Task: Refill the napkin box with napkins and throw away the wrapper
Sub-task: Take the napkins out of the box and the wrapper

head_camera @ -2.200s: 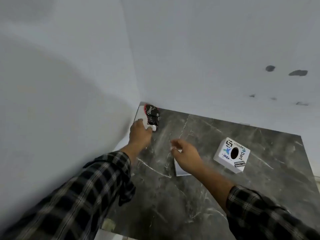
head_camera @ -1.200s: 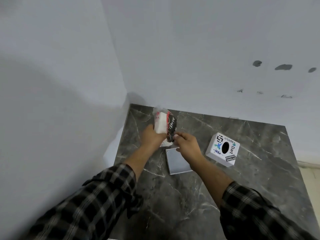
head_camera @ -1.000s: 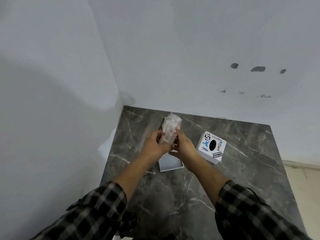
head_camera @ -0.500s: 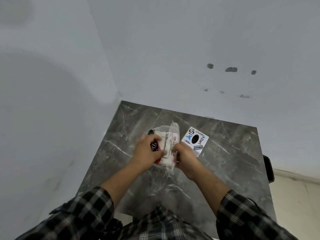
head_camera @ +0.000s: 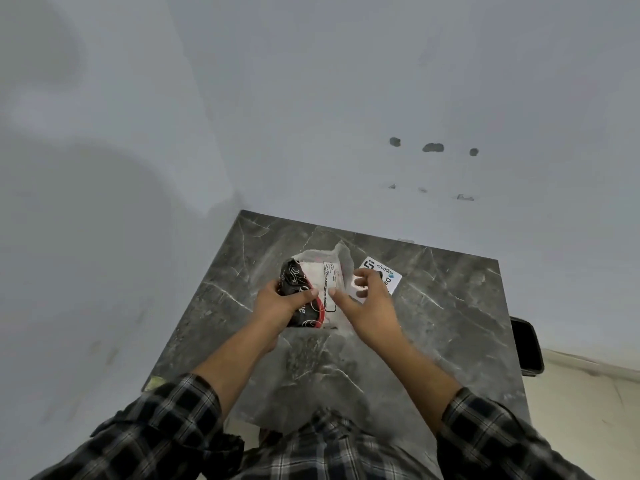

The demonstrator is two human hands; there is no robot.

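Over the marble table (head_camera: pixel 450 306), left hand (head_camera: pixel 277 306) clasps the napkin pack (head_camera: pixel 313 289), long axis pointing away; right hand (head_camera: pixel 370 303) spread.

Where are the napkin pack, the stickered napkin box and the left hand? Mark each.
napkin pack (head_camera: pixel 325 282), head view, white printed panel
napkin box (head_camera: pixel 390 271), head view, stickered top
left hand (head_camera: pixel 277 306), head view, back of hand

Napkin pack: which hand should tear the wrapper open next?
Right. The left hand already has its grip around the napkin pack, steadying it, while the right hand is open beside the loose clear wrapper, probably freest to pull.
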